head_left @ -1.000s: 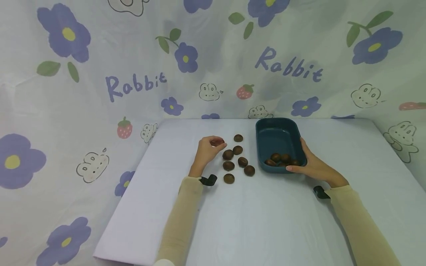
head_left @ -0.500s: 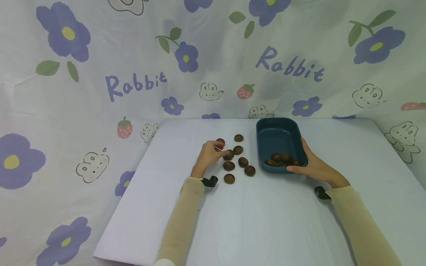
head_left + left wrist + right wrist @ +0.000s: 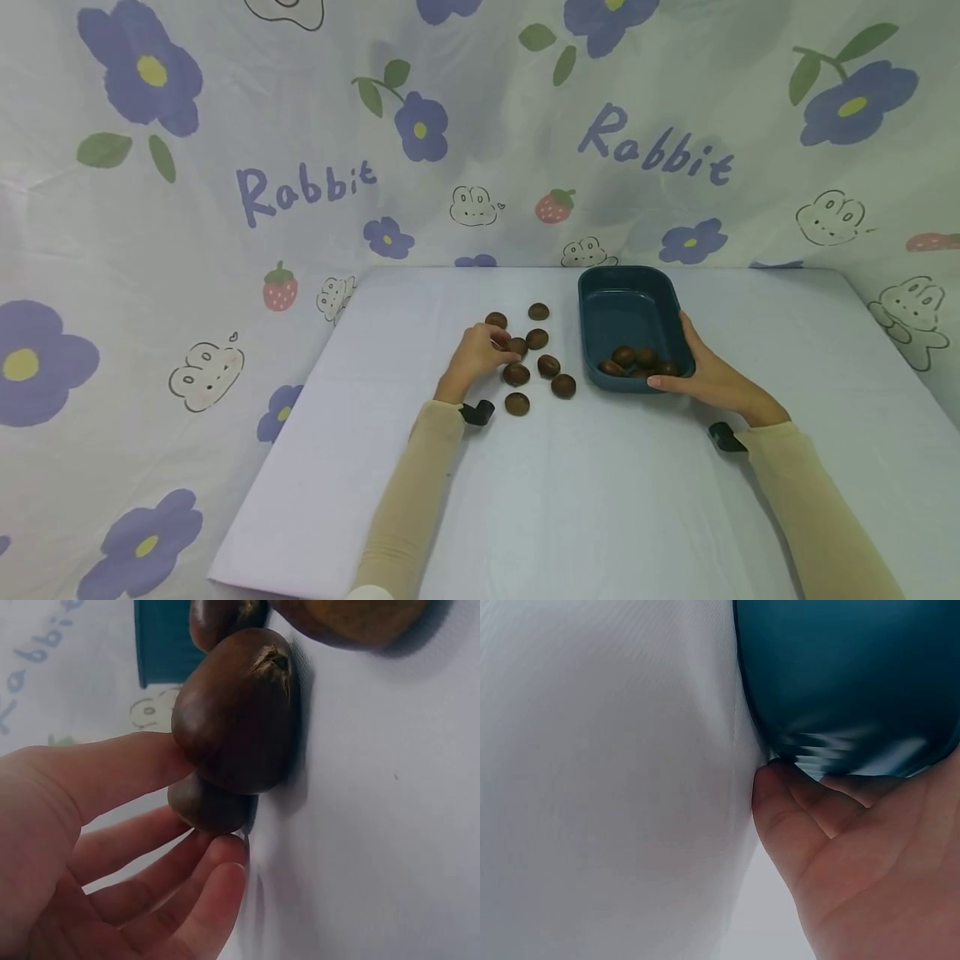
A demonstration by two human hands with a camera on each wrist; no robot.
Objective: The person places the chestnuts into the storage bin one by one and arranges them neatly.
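Note:
In the head view, my left hand (image 3: 478,354) is at a group of loose brown chestnuts on the white table, its thumb and fingers on either side of one chestnut (image 3: 517,347). Up close in the left wrist view, its fingertips meet a smaller chestnut (image 3: 208,806), while the thumb's end disappears behind a nearer, larger chestnut (image 3: 236,712). A deep blue-green rectangular dish (image 3: 628,310) stands to the right, several chestnuts gathered at its near end. My right hand (image 3: 708,375) grips that dish by its near right corner, thumb along the front, other fingers mostly hidden.
Other chestnuts lie between the left hand and the dish, such as the far chestnut (image 3: 538,312) and the nearest chestnut (image 3: 517,404). A printed fabric backdrop (image 3: 480,150) rises behind the white-covered table (image 3: 585,500).
My left hand has let go of a chestnut at the back left of the group, then moved nearer and rightward around another. The right hand stays on the dish.

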